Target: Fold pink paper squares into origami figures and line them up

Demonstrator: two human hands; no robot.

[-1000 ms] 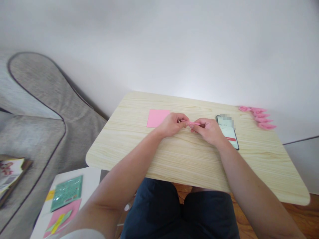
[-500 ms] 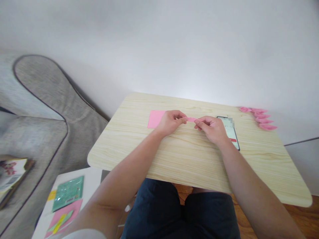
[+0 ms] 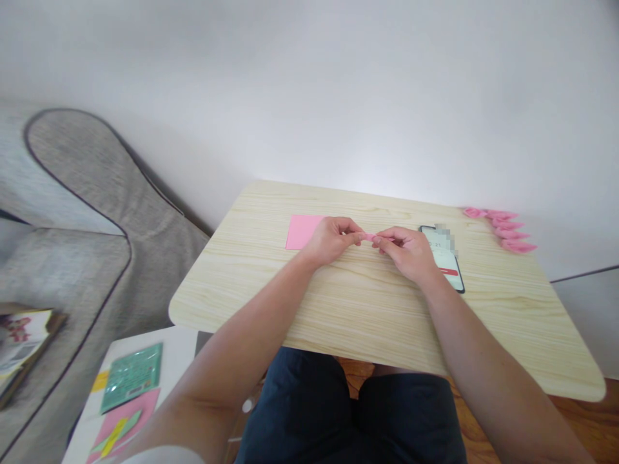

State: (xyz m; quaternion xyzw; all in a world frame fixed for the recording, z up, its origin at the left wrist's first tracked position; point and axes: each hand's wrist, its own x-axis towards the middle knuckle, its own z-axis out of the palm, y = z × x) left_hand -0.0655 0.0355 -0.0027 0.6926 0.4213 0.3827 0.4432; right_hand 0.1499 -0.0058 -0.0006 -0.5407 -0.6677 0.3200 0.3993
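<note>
Between my two hands a narrow strip of folded pink paper [image 3: 369, 237] is pinched just above the wooden table. My left hand [image 3: 331, 240] grips its left end between thumb and fingers; my right hand [image 3: 405, 248] pinches the right end. Only a short middle part of the strip shows, the rest being covered by fingers. Behind my left hand lies a flat square of pink paper [image 3: 300, 232], partly hidden by that hand. A phone [image 3: 449, 263] with a lit screen lies just right of my right hand, partly under the wrist.
Several folded pink paper pieces [image 3: 510, 230] sit in a row at the table's [image 3: 367, 316] back right, near the wall. On a white surface [image 3: 167, 351] at lower left rest a green package [image 3: 131, 377] and coloured papers. A grey sofa [image 3: 87, 193] stands left, holding a book [image 3: 22, 338].
My right hand has shifted slightly left and the fingers of both hands are closer together. Less of the pink strip shows between them, and it looks narrower.
</note>
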